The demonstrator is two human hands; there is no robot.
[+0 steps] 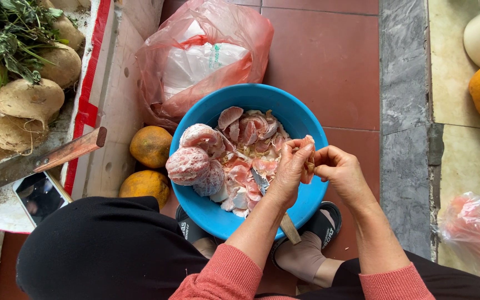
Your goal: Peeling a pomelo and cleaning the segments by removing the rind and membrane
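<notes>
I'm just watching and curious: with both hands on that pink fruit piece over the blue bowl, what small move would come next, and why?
Probably pull the membrane off the segment: the left hand and right hand pinch it between them above the blue bowl, where peeled flesh and scraps already lie.

the floor [329, 61] is laid with large reddish-brown tiles with pale grout lines. to the right a grey stone strip [404, 111] runs from top to bottom, mottled and slightly worn, with a joint partway down. beyond it lies a paler, cream-coloured marbled surface [470, 161]. on the left stands a white foam box [119, 105] edged with red tape, its side dotted with small holes. soft, even daylight falls over everything, with only faint shadows.
</notes>
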